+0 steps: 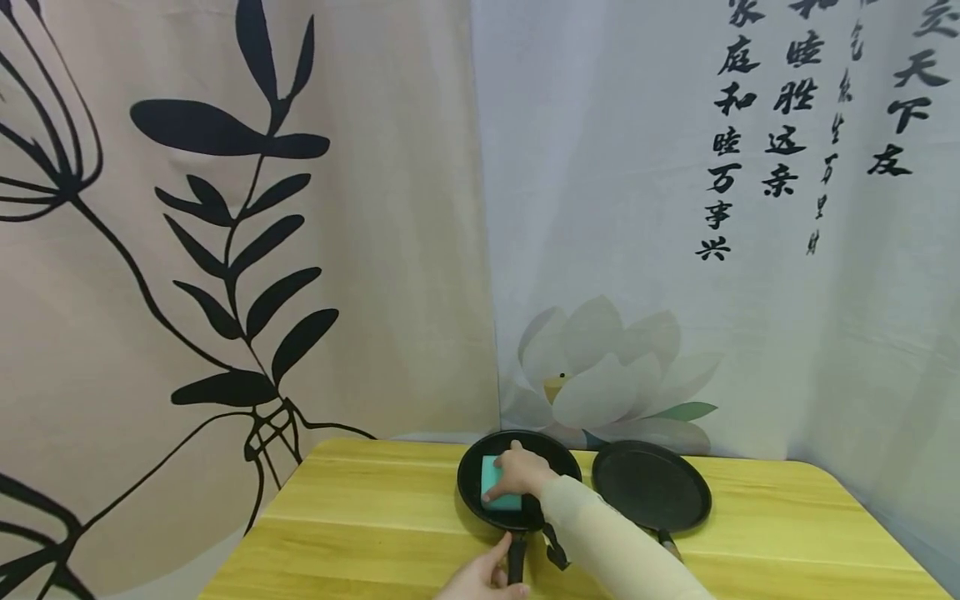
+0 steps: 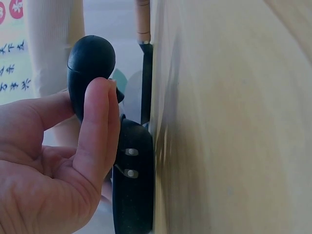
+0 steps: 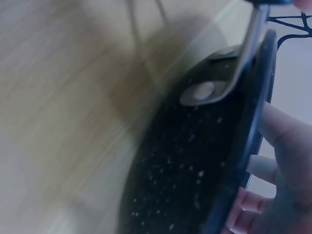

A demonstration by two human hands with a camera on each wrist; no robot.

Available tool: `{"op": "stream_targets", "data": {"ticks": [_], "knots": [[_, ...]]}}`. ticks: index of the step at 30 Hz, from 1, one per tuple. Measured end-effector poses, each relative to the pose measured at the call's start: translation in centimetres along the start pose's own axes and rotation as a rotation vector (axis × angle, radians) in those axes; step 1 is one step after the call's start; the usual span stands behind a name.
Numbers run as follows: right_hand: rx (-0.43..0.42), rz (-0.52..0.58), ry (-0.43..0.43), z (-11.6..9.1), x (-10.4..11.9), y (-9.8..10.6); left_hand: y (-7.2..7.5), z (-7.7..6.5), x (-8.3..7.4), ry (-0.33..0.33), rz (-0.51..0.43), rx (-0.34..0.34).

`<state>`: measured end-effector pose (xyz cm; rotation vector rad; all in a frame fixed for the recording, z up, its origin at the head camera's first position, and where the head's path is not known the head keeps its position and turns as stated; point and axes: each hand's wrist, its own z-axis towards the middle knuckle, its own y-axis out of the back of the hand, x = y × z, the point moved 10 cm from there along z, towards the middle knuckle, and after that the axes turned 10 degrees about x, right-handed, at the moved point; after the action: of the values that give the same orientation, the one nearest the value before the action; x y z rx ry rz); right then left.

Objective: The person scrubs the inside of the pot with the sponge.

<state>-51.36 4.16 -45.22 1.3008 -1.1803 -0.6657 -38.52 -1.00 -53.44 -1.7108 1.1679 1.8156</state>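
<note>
A black frying pan point(image 1: 468, 496) sits on the table with its handle toward me. My left hand point(image 1: 480, 575) grips the black handle point(image 1: 516, 562); in the left wrist view the thumb and fingers close on the handle from two sides. A teal square sponge point(image 1: 489, 481) lies inside the pan. Over it is my right hand point(image 1: 525, 473), holding it with the thumb at the lower left part and the fingers across the top. In the right wrist view the speckled pan wall point(image 3: 170, 161) hides the sponge and the fingertips.
A second, shallow black pan point(image 1: 651, 487) lies just right of the frying pan, its handle point(image 2: 143, 22) partly behind my right sleeve point(image 1: 607, 542). Both pans are near the back edge of the yellow wooden table point(image 1: 360, 517). A printed curtain point(image 1: 405, 250) hangs behind.
</note>
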Motion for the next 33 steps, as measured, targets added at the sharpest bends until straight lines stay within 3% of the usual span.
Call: {"op": "stream_targets", "data": {"ticks": [9, 14, 17, 20, 21, 24, 25, 27, 28, 30, 33], "knots": [[0.020, 0.029, 0.003, -0.2, -0.6, 0.3, 0.9, 1.8, 5.0, 0.019, -0.115, -0.022], [0.029, 0.033, -0.016, -0.1, -1.1, 0.4, 1.0, 1.9, 5.4, 0.043, -0.133, -0.023], [0.029, 0.025, -0.026, -0.1, -1.5, 0.5, 0.6, 0.9, 3.1, 0.039, -0.086, -0.019], [0.027, 0.018, -0.033, -0.1, -1.8, 0.7, 0.0, -0.7, -0.8, 0.055, -0.044, -0.028], [0.027, 0.014, -0.037, -0.2, -2.0, 0.8, -0.2, -1.3, -2.3, 0.068, -0.040, -0.035], [0.028, 0.004, -0.050, -0.4, -2.4, 1.1, -0.6, -2.4, -4.8, 0.096, -0.066, -0.077], [0.027, 0.001, -0.053, -0.5, -2.4, 1.1, -0.5, -2.2, -4.2, 0.101, -0.065, -0.076], [0.026, -0.006, -0.059, -0.8, -2.6, 1.2, 0.0, -1.2, -1.5, 0.091, -0.097, -0.081], [0.024, -0.010, -0.059, -0.9, -2.6, 1.3, 0.0, -1.1, -1.2, 0.092, -0.102, -0.083], [0.017, -0.019, -0.060, -1.2, -2.8, 1.3, 0.5, 0.2, 1.9, 0.075, -0.131, -0.064], [0.012, -0.030, -0.069, -1.4, -3.2, 1.3, 0.7, 0.8, 3.4, 0.070, -0.137, -0.063]]}}
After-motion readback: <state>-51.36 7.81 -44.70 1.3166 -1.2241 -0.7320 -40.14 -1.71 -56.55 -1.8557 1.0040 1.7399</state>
